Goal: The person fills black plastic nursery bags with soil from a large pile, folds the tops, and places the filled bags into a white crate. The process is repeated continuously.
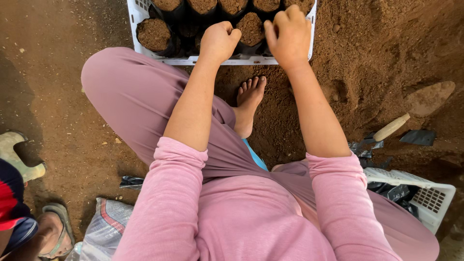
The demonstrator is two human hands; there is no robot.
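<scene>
Crate [232,61]: white plastic, lattice-patterned walls.
Planting bags [250,30]: black film, filled with reddish-brown soil.
Ground [58,72]: the same reddish-brown, darker in the heaped pile at right.
Sleeves [169,203]: pink ribbed knit.
Trousers [130,96]: dusty mauve, plain.
Trowel [420,104]: pale cream handle, blade coated brown.
Second basket [427,193]: white, gridded side, black bags inside.
Sack [104,227]: grey-white weave with a red stripe.
Sandal [60,227]: grey-green.
Neighbour's garment [12,203]: red and navy.

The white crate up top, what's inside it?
The white crate holds black bags full of brown soil. Both hands, left and right, cover some bags, and the crate's far part is out of view.
</scene>
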